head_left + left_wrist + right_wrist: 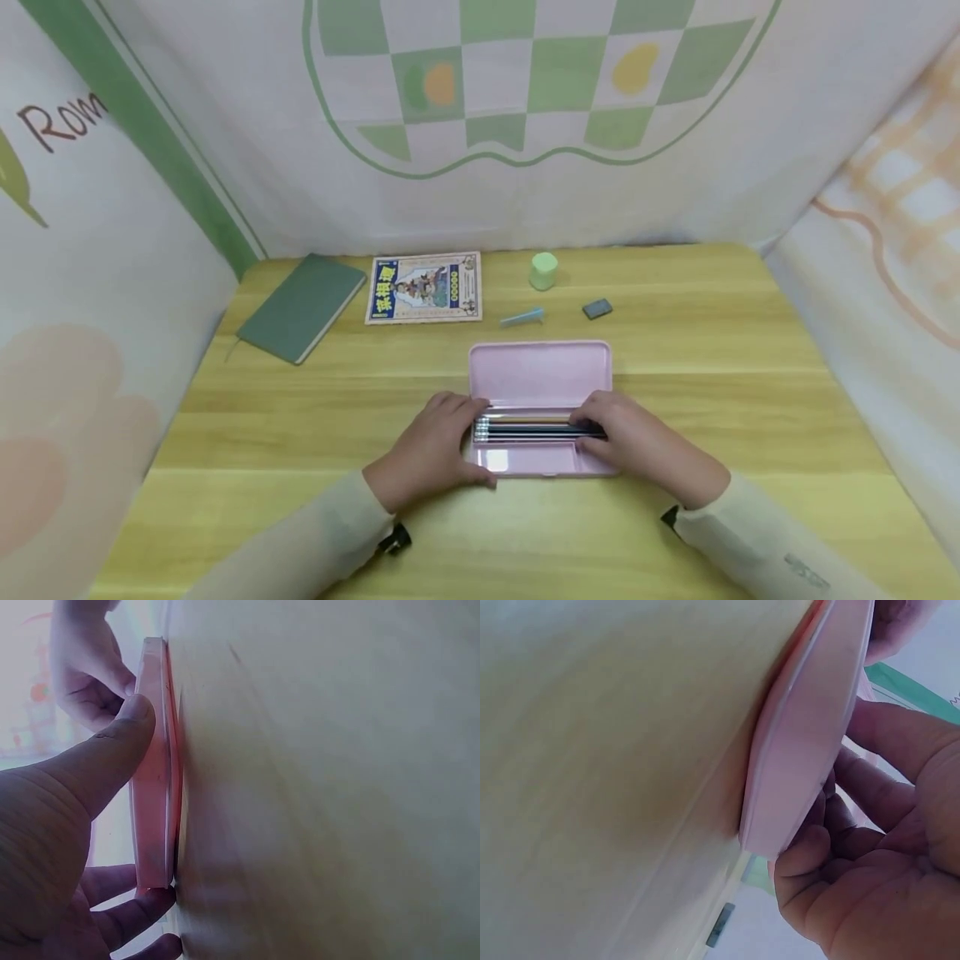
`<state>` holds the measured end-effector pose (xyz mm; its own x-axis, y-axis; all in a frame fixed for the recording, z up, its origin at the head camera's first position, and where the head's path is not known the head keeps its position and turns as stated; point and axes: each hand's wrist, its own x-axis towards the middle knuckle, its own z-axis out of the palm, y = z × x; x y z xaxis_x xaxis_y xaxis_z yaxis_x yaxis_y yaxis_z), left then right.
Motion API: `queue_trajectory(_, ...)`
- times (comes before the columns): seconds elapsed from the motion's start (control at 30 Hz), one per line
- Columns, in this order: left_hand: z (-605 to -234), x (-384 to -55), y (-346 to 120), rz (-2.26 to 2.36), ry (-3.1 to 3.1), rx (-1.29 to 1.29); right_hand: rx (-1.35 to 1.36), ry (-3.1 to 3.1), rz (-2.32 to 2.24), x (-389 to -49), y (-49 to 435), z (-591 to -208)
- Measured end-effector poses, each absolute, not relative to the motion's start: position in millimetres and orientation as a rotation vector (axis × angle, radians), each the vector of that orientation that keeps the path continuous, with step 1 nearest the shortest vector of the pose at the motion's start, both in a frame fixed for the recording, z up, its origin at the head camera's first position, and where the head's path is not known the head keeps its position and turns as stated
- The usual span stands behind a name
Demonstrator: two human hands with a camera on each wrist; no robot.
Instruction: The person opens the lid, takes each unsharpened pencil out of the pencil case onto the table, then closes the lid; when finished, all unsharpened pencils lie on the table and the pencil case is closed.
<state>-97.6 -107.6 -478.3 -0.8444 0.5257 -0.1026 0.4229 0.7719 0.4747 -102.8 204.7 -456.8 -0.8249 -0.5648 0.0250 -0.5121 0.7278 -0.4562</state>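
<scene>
A pink pencil case [542, 373] lies with its lid tipped back on the table. Several dark pencils [525, 431] lie side by side in its middle section, their silvery ends to the left. My left hand [433, 450] grips the case's left end, thumb at the front wall; in the left wrist view the thumb [137, 709] touches the case's side [152, 787] and fingers reach round its end. My right hand [626, 433] reaches into the right end, thumb and fingers around the pencils. In the right wrist view the case wall [810, 727] hides the pencils.
Behind the case are a light-blue slim object [522, 317], a small dark grey block [597, 309] and a light-green round container [543, 272]. An illustrated booklet [425, 288] and a green notebook [302, 308] lie at the back left. Fabric walls surround the wooden table [315, 467].
</scene>
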Motion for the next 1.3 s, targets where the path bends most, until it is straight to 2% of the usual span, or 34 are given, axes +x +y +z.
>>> queue_trajectory(0.67,-485,-91,-107,0.655,2.721,0.725,-0.837,2.772,-0.753,-96,207,-463)
queue_trajectory(1.3,-478,-94,-105,0.645,2.736,0.725,-0.600,2.856,-0.925,-92,229,-444)
